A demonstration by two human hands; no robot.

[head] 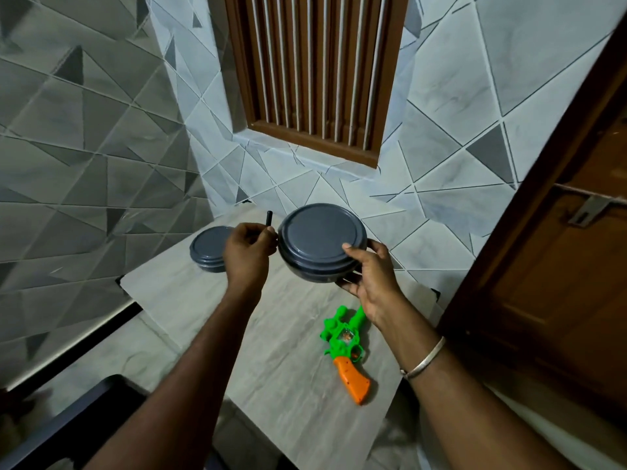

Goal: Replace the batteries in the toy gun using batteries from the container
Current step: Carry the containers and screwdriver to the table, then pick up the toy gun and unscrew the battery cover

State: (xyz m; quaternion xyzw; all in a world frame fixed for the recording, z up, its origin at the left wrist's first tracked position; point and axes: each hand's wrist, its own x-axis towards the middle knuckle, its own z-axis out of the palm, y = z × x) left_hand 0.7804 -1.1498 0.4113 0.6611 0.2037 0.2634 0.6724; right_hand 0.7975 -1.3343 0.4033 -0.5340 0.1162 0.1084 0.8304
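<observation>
My right hand (368, 276) grips a round grey lidded container (319, 239) by its right rim and holds it tilted above the table. My left hand (246, 249) is at the container's left edge and holds a thin black rod-like tool (269, 220) that sticks up between its fingers. A green toy gun with an orange handle (346, 351) lies flat on the table below my right wrist, barrel pointing away. No batteries are visible; the container's lid is on.
A second, smaller grey lidded container (207, 247) stands on the table behind my left hand. The small table (271, 385) has a pale marbled top and sits against a tiled wall. A wooden door (559, 283) is at the right, a dark chair edge (84, 418) at the lower left.
</observation>
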